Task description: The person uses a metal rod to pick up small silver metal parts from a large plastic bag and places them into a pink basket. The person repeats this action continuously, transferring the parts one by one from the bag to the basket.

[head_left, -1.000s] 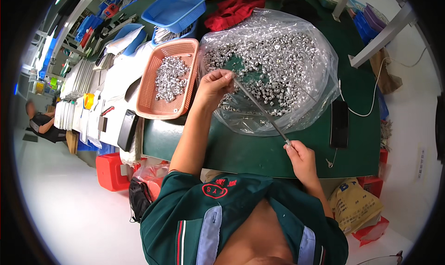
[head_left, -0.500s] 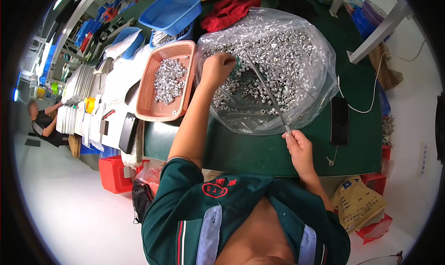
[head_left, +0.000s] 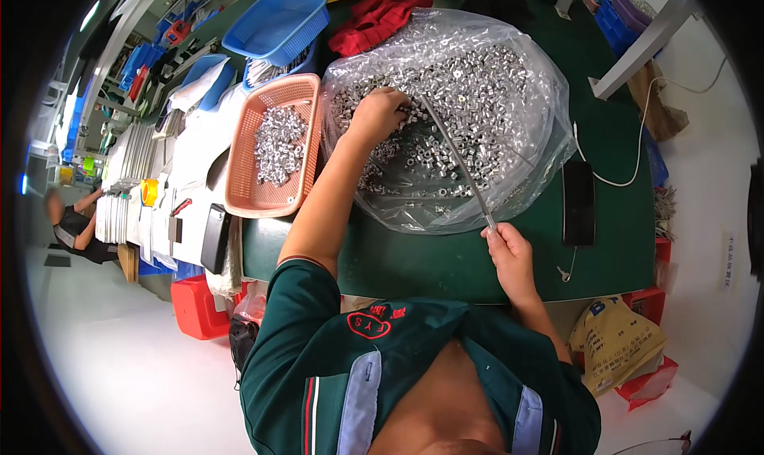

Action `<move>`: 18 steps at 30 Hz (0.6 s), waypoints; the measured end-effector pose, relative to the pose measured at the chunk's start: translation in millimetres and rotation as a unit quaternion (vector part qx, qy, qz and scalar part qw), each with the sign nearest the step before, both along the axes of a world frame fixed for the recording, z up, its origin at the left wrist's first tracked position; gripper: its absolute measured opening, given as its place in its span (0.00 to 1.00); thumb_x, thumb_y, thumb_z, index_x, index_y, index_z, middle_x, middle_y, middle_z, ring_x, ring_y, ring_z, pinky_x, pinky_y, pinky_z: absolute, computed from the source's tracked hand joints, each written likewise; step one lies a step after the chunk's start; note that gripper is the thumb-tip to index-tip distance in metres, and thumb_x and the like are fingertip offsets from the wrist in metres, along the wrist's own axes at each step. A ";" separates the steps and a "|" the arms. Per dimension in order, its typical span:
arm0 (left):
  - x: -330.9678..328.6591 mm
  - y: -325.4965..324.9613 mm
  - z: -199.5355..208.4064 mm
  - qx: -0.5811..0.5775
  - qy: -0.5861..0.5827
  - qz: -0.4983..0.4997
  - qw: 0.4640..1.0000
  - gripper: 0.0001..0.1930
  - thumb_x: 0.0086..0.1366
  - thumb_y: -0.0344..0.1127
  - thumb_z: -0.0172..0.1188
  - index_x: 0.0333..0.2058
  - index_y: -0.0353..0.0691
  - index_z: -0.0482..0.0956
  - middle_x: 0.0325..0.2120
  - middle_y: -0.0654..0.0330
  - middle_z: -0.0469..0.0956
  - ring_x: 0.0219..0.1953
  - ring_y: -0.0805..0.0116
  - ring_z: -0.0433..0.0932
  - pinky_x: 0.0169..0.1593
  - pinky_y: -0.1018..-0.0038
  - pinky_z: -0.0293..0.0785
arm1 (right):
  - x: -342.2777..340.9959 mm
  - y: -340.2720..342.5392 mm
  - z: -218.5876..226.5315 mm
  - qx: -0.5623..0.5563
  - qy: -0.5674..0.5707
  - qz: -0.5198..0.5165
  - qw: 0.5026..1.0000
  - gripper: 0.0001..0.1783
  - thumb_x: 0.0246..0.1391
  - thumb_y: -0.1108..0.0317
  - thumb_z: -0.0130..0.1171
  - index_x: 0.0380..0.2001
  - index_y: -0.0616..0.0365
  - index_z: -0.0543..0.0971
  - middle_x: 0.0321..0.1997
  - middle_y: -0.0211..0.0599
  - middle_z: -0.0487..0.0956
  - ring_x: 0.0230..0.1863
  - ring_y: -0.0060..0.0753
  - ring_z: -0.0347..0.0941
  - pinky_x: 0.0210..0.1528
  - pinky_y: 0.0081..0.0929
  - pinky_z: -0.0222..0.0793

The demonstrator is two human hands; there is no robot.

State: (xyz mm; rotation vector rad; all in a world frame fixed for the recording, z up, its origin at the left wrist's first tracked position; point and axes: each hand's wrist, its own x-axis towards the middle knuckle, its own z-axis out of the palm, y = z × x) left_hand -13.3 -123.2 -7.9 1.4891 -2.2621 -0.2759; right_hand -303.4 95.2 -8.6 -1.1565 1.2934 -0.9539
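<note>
A clear plastic bag (head_left: pixel 535 186) lies open on the green table, holding a large heap of small silvery metal sleeves (head_left: pixel 489 81). My left hand (head_left: pixel 380 114) is down at the left part of the heap, fingers curled in among the sleeves. Whatever its fingertips hold is hidden. In my right hand (head_left: pixel 511 254), at the bag's near edge, the thumb and fingers pinch the near end of a long thin metal rod (head_left: pixel 452 147). The rod slants over the bag, its far end close to my left hand.
Left of the bag stands an orange plastic basket (head_left: pixel 233 186) with more sleeves in it. Blue baskets (head_left: pixel 274 37) and a red cloth (head_left: pixel 378 19) are behind. A black phone (head_left: pixel 578 204) and a white cable (head_left: pixel 629 183) lie at right. A person (head_left: pixel 78 224) works far left.
My left hand has lowered onto the heap, its fingers now among the sleeves. My right hand keeps its grip on the rod. The whole view has shifted slightly.
</note>
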 end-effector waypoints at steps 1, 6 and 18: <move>-1.2 0.5 0.3 0.001 -0.009 0.001 1.000 0.12 0.51 0.30 0.63 0.37 0.40 0.81 0.35 0.54 0.78 0.41 0.52 0.77 0.47 0.64 0.72 | -0.2 0.4 -0.3 0.000 -0.001 0.000 1.000 0.09 0.60 0.68 0.53 0.33 0.64 0.76 0.18 0.21 0.65 0.22 0.11 0.57 0.23 0.16 0.54; -3.9 -1.2 -4.0 -0.017 -0.011 -0.009 1.000 0.10 0.52 0.33 0.61 0.34 0.41 0.80 0.32 0.52 0.77 0.40 0.50 0.76 0.44 0.60 0.73 | 1.0 0.8 1.1 -0.005 0.003 -0.003 1.000 0.09 0.60 0.69 0.53 0.33 0.64 0.76 0.18 0.21 0.65 0.22 0.11 0.57 0.23 0.16 0.55; -5.8 4.6 -3.3 -0.013 -0.050 0.004 0.999 0.12 0.55 0.34 0.59 0.39 0.40 0.78 0.35 0.51 0.76 0.40 0.49 0.76 0.44 0.60 0.73 | 1.7 1.0 0.6 -0.021 0.017 -0.007 1.000 0.08 0.60 0.69 0.53 0.32 0.64 0.77 0.18 0.22 0.66 0.22 0.11 0.57 0.23 0.17 0.55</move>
